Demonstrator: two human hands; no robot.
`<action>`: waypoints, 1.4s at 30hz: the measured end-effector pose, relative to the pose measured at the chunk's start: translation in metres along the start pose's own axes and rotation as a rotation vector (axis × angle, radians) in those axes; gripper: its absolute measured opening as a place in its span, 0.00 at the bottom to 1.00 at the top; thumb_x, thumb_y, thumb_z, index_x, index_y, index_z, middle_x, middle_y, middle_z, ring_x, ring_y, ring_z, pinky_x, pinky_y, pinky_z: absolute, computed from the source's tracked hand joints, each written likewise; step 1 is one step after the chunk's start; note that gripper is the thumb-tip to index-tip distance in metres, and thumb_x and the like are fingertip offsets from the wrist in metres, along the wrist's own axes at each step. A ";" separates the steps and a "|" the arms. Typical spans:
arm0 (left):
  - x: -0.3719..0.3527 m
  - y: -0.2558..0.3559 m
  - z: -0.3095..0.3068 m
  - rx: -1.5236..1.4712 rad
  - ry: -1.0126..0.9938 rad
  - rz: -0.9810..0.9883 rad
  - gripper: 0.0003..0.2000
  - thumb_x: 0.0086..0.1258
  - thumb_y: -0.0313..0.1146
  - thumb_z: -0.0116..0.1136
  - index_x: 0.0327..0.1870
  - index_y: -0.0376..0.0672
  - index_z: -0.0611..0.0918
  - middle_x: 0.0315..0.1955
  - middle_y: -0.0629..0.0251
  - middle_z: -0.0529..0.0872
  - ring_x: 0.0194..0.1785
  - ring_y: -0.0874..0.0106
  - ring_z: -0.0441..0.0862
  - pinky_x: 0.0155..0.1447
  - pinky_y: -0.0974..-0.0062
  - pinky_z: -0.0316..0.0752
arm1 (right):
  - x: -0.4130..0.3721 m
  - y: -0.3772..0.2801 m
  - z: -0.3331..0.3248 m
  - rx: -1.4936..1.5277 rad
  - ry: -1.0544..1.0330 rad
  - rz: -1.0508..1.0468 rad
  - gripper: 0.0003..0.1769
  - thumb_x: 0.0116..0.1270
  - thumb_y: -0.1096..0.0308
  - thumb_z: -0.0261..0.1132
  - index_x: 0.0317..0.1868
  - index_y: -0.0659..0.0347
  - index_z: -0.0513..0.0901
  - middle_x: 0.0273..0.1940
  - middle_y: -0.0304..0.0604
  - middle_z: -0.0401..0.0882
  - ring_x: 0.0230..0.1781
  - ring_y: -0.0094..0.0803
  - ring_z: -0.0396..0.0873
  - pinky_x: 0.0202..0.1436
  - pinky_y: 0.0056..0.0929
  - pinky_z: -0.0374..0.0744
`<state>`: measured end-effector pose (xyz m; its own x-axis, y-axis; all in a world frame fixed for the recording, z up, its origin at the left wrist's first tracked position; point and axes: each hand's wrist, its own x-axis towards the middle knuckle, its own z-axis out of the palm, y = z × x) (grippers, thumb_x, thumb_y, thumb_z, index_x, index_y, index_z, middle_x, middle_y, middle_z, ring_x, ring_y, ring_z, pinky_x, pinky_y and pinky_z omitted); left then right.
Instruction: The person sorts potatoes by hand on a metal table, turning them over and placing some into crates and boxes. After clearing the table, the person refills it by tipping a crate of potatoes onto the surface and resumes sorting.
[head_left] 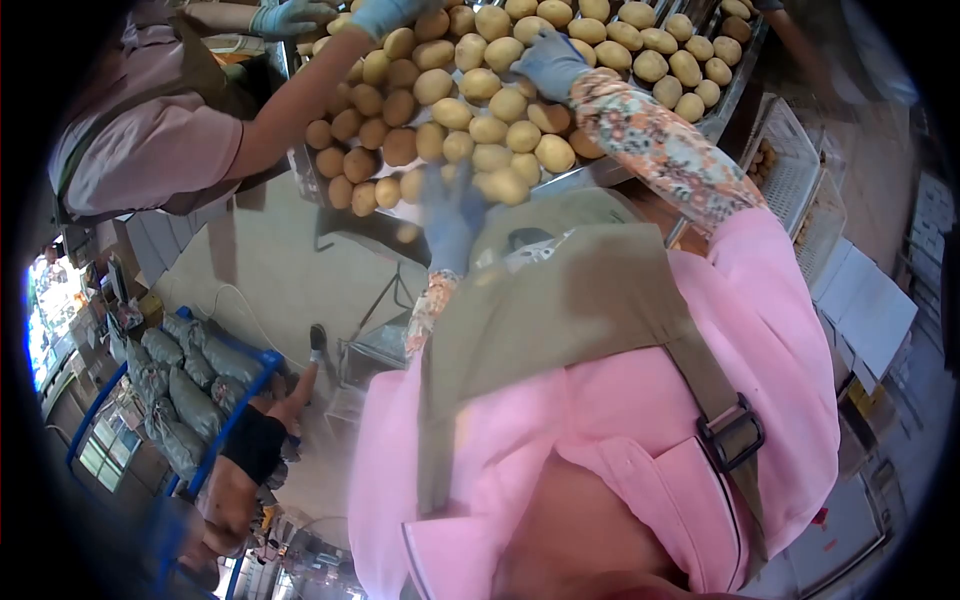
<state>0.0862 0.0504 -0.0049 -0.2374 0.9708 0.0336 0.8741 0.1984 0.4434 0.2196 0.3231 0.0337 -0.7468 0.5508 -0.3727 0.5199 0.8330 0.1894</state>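
Observation:
Many potatoes lie spread over a metal sorting table at the top of the view. My right hand, in a blue-grey glove, rests on potatoes in the middle, its fingers stretched apart. At the near edge, my left hand is in a similar glove and blurred by motion. Its outstretched fingers reach up to potatoes at the rim, and I see nothing gripped in them. A small blurred potato shows just left of this hand, at or below the edge.
A co-worker's gloved hands reach over the potatoes from the left. White plastic crates with potatoes stand at right. Filled sacks sit on a blue-framed cart at lower left, beside another person.

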 end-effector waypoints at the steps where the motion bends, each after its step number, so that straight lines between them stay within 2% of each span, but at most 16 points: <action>1: -0.007 -0.002 -0.003 0.033 0.043 0.010 0.30 0.62 0.42 0.61 0.68 0.55 0.69 0.68 0.43 0.63 0.70 0.49 0.62 0.68 0.46 0.58 | -0.008 0.012 -0.005 0.092 0.008 -0.066 0.22 0.56 0.49 0.68 0.51 0.43 0.84 0.45 0.42 0.83 0.52 0.38 0.78 0.59 0.37 0.71; 2: -0.009 0.010 -0.016 0.235 -0.053 -0.108 0.30 0.62 0.45 0.61 0.68 0.59 0.70 0.68 0.50 0.65 0.71 0.53 0.62 0.68 0.44 0.58 | -0.029 0.017 -0.018 0.282 0.113 -0.061 0.25 0.52 0.49 0.70 0.51 0.42 0.83 0.43 0.42 0.84 0.49 0.39 0.80 0.56 0.39 0.73; 5: -0.023 -0.001 -0.016 0.193 -0.034 -0.118 0.28 0.63 0.48 0.59 0.66 0.62 0.71 0.67 0.55 0.66 0.70 0.56 0.63 0.66 0.42 0.58 | -0.079 0.007 -0.025 0.609 0.182 0.018 0.27 0.55 0.50 0.70 0.55 0.47 0.81 0.47 0.44 0.82 0.51 0.39 0.79 0.58 0.38 0.73; 7: -0.042 -0.016 -0.008 0.239 0.000 -0.119 0.29 0.63 0.49 0.60 0.66 0.56 0.71 0.66 0.56 0.66 0.67 0.56 0.65 0.66 0.43 0.58 | -0.104 0.007 -0.027 0.932 0.244 0.119 0.29 0.57 0.52 0.69 0.58 0.53 0.78 0.50 0.46 0.81 0.53 0.39 0.78 0.59 0.37 0.73; 10: -0.060 -0.015 -0.020 -0.598 0.018 -0.562 0.38 0.67 0.55 0.54 0.73 0.43 0.60 0.71 0.44 0.57 0.73 0.48 0.54 0.74 0.52 0.48 | -0.130 0.011 -0.011 1.539 0.286 0.205 0.32 0.62 0.54 0.67 0.62 0.60 0.74 0.54 0.47 0.79 0.55 0.40 0.78 0.60 0.35 0.74; 11: -0.064 -0.019 -0.019 -0.596 0.010 -0.563 0.38 0.67 0.55 0.54 0.73 0.43 0.60 0.71 0.44 0.57 0.73 0.48 0.54 0.74 0.52 0.48 | -0.137 0.010 0.002 1.811 0.278 0.169 0.32 0.63 0.54 0.66 0.64 0.62 0.72 0.55 0.47 0.78 0.55 0.41 0.77 0.60 0.35 0.74; 13: -0.069 -0.030 -0.022 0.053 0.078 -0.606 0.39 0.66 0.53 0.56 0.72 0.39 0.60 0.70 0.42 0.58 0.72 0.45 0.55 0.73 0.50 0.50 | -0.148 0.002 0.005 2.029 0.286 0.048 0.34 0.66 0.55 0.64 0.67 0.63 0.66 0.62 0.49 0.72 0.60 0.42 0.74 0.65 0.38 0.71; 15: -0.046 -0.033 -0.028 0.158 0.175 -0.465 0.36 0.66 0.50 0.58 0.71 0.39 0.63 0.68 0.40 0.60 0.71 0.42 0.56 0.72 0.50 0.51 | -0.149 -0.015 0.001 3.054 0.295 -0.190 0.37 0.67 0.53 0.64 0.68 0.64 0.62 0.67 0.49 0.66 0.65 0.40 0.68 0.70 0.39 0.67; 16: -0.026 -0.025 -0.037 0.113 0.172 -0.359 0.36 0.65 0.50 0.59 0.70 0.40 0.64 0.68 0.41 0.61 0.71 0.42 0.56 0.72 0.50 0.52 | -0.148 -0.018 0.000 3.183 0.325 -0.223 0.38 0.68 0.50 0.62 0.69 0.64 0.60 0.70 0.50 0.59 0.70 0.46 0.60 0.73 0.45 0.63; 19: 0.023 0.013 -0.040 -0.213 0.081 -0.145 0.33 0.64 0.50 0.59 0.68 0.43 0.68 0.69 0.43 0.62 0.72 0.42 0.55 0.73 0.52 0.52 | -0.133 -0.018 0.031 3.115 0.313 -0.017 0.37 0.67 0.54 0.64 0.69 0.64 0.61 0.67 0.49 0.63 0.67 0.45 0.63 0.71 0.43 0.65; 21: 0.050 0.027 -0.017 -0.274 -0.204 0.011 0.36 0.62 0.52 0.59 0.70 0.48 0.65 0.71 0.47 0.59 0.74 0.43 0.52 0.73 0.44 0.47 | -0.131 -0.018 0.029 3.073 0.324 0.078 0.36 0.67 0.56 0.64 0.69 0.64 0.61 0.66 0.49 0.64 0.66 0.45 0.65 0.70 0.42 0.66; 24: 0.055 0.067 0.002 0.094 -0.286 0.065 0.40 0.59 0.56 0.59 0.73 0.54 0.62 0.74 0.50 0.53 0.76 0.44 0.46 0.72 0.36 0.38 | -0.138 -0.032 -0.021 1.882 0.406 0.307 0.38 0.60 0.60 0.71 0.66 0.65 0.64 0.60 0.48 0.69 0.58 0.33 0.71 0.64 0.32 0.70; 28: 0.048 0.054 0.012 -0.071 -0.267 -0.022 0.41 0.57 0.54 0.60 0.75 0.62 0.59 0.76 0.57 0.49 0.78 0.46 0.41 0.72 0.35 0.33 | -0.137 -0.036 -0.029 1.585 0.643 0.334 0.40 0.57 0.57 0.73 0.66 0.64 0.66 0.56 0.47 0.72 0.57 0.33 0.71 0.61 0.33 0.72; 33: 0.016 0.031 -0.008 -0.301 -0.192 0.010 0.39 0.59 0.48 0.61 0.73 0.49 0.62 0.74 0.53 0.54 0.77 0.49 0.46 0.71 0.37 0.42 | -0.139 -0.031 -0.029 1.396 0.666 0.352 0.39 0.54 0.58 0.75 0.62 0.66 0.70 0.56 0.50 0.73 0.57 0.38 0.73 0.61 0.34 0.72; 35: 0.012 0.028 -0.018 0.235 -0.325 -0.156 0.35 0.59 0.49 0.61 0.71 0.60 0.66 0.75 0.57 0.52 0.77 0.54 0.47 0.73 0.41 0.41 | -0.140 -0.032 -0.028 1.306 0.686 0.370 0.41 0.52 0.55 0.75 0.63 0.66 0.69 0.57 0.54 0.73 0.57 0.42 0.73 0.61 0.37 0.72; 42: -0.015 -0.034 -0.029 -0.236 0.073 -0.316 0.20 0.69 0.38 0.53 0.59 0.39 0.76 0.61 0.48 0.74 0.65 0.53 0.70 0.68 0.59 0.63 | -0.144 -0.037 -0.034 1.387 0.713 0.308 0.41 0.53 0.57 0.75 0.64 0.65 0.68 0.58 0.53 0.73 0.58 0.41 0.73 0.61 0.37 0.72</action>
<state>0.0476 0.0252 0.0057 -0.5159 0.8532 -0.0771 0.6341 0.4408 0.6353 0.2939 0.2150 0.1113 -0.3717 0.9248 0.0807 0.3424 0.2174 -0.9141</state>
